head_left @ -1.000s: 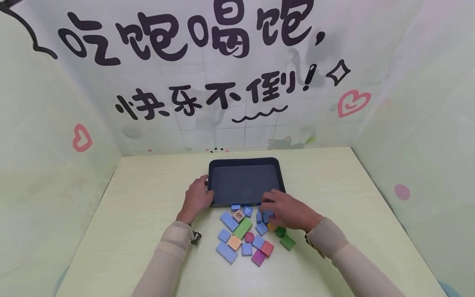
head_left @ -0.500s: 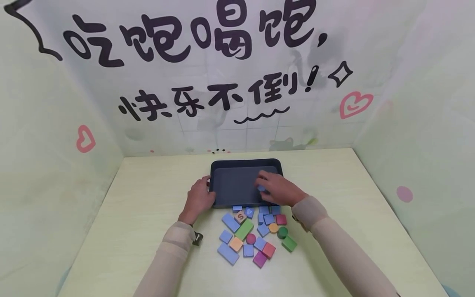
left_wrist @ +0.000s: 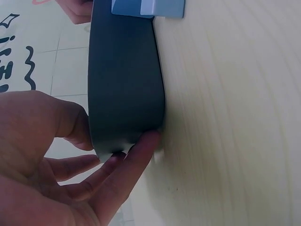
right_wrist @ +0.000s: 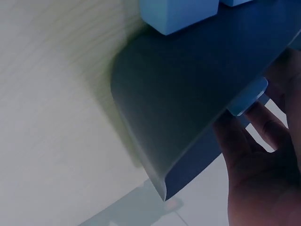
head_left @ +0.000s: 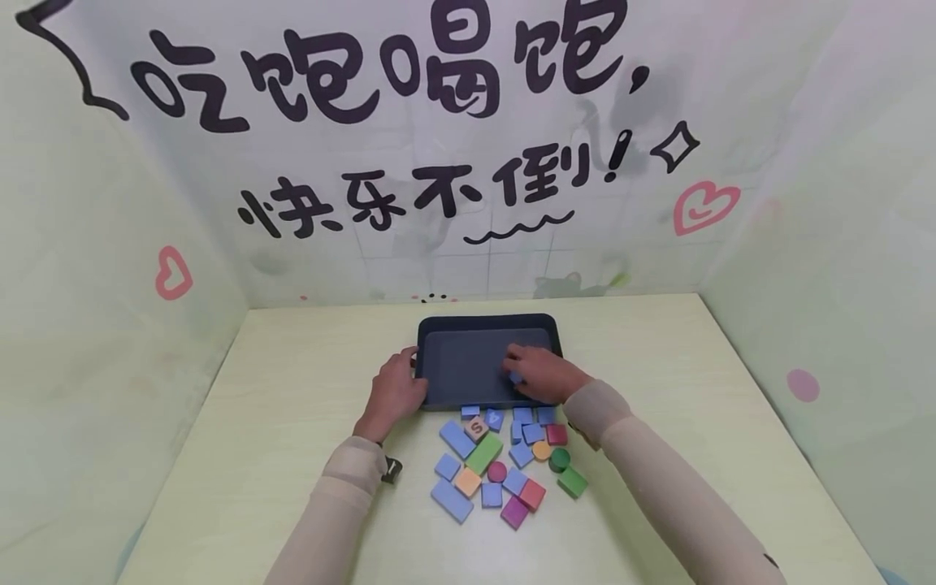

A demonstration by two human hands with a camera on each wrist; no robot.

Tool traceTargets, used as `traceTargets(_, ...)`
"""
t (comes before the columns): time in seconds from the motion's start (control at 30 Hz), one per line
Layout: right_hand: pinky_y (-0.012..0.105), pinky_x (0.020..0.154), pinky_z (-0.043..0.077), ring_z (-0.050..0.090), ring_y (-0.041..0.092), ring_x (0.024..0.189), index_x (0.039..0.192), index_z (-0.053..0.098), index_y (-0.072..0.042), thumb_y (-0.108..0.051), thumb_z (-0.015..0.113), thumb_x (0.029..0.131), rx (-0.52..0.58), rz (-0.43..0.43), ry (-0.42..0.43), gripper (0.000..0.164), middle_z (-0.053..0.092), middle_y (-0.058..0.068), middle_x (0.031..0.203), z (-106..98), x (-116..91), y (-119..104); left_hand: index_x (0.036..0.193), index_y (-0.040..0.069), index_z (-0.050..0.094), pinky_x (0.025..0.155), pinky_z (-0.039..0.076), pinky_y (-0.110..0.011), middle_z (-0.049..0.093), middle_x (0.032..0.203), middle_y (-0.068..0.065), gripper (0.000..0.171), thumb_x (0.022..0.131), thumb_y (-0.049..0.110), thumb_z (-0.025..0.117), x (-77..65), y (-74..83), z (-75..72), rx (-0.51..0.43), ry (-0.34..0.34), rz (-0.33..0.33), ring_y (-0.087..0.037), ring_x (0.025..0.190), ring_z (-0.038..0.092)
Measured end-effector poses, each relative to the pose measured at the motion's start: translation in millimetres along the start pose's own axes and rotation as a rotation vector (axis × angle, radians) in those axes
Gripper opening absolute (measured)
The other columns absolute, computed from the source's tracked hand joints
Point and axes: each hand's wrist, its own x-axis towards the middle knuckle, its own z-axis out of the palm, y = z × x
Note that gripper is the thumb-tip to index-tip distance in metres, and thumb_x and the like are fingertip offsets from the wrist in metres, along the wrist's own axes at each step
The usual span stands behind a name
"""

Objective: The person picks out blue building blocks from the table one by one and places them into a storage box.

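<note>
A dark rectangular tray [head_left: 453, 366] lies on the table. My left hand [head_left: 393, 394] grips its left end; in the left wrist view the thumb is at the rim and the fingers [left_wrist: 127, 174] are against the outer wall. Over the right part of the tray, my right hand [head_left: 547, 375] pinches a blue block [right_wrist: 248, 96] between thumb and fingers, just inside the near wall. Loose blocks lie in front of the tray, among them a green block [head_left: 484, 453], a wooden block marked S [head_left: 476, 429] and a blue block with a 4 [head_left: 494, 419].
More blocks are spread nearby: a long blue block [head_left: 452, 500], a red block [head_left: 531, 494], a purple block [head_left: 514, 513], an orange disc [head_left: 541, 451] and a dark green round piece [head_left: 559, 460]. A printed wall [head_left: 439, 276] stands behind the table [head_left: 307, 349].
My right hand has picked up a blue block from the pile by the tray's near wall and carried it over the tray, lowering slightly. The left hand keeps its grip on the tray.
</note>
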Motion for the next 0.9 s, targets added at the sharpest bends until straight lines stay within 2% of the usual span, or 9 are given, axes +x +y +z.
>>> traceTargets(0.47,0.033,0.082,0.048,0.056,0.017,0.091,0.113,0.068,-0.018,-0.018,0.077,0.088,-0.053,0.001,0.005,0.027,0.053,0.003,0.108,10.0,-1.1,-0.9,0.145,0.003,0.044,0.087,0.045,-0.049,0.058,0.122,-0.014,0.061,0.087,0.014,0.059,0.8,1.6,-1.3,-0.003,-0.007,-0.018,-0.031,0.104,0.058)
traceTargets(0.67,0.034,0.086,0.047,0.056,0.018,0.096,0.118,0.065,-0.02,-0.023,0.074,0.091,-0.052,0.019,-0.015,0.029,0.055,0.003,0.112,6.3,-2.8,-2.3,0.145,0.003,0.044,0.088,0.044,-0.049,0.059,0.122,-0.015,0.061,0.087,0.014,0.058,-0.1,1.2,-1.0,-0.009,-0.003,-0.018,-0.031,0.105,0.058)
traceTargets(0.77,0.036,0.087,0.047,0.056,0.019,0.097,0.119,0.065,-0.019,-0.028,0.071,0.093,-0.062,0.007,0.026,0.028,0.055,0.003,0.112,0.0,-5.0,-3.2,0.145,0.003,0.045,0.088,0.045,-0.049,0.059,0.121,-0.014,0.06,0.087,0.014,0.058,-0.8,1.0,-1.2,-0.01,-0.002,-0.017,-0.03,0.102,0.058)
traceTargets(0.9,0.037,0.087,0.047,0.055,0.02,0.097,0.12,0.065,-0.015,-0.035,0.066,0.096,-0.097,-0.035,0.128,0.032,0.057,0.004,0.113,-12.0,-10.4,-6.3,0.145,0.004,0.045,0.086,0.045,-0.048,0.06,0.12,-0.014,0.06,0.088,0.015,0.058,-1.8,1.9,-2.2,-0.018,-0.004,-0.018,-0.028,0.097,0.059)
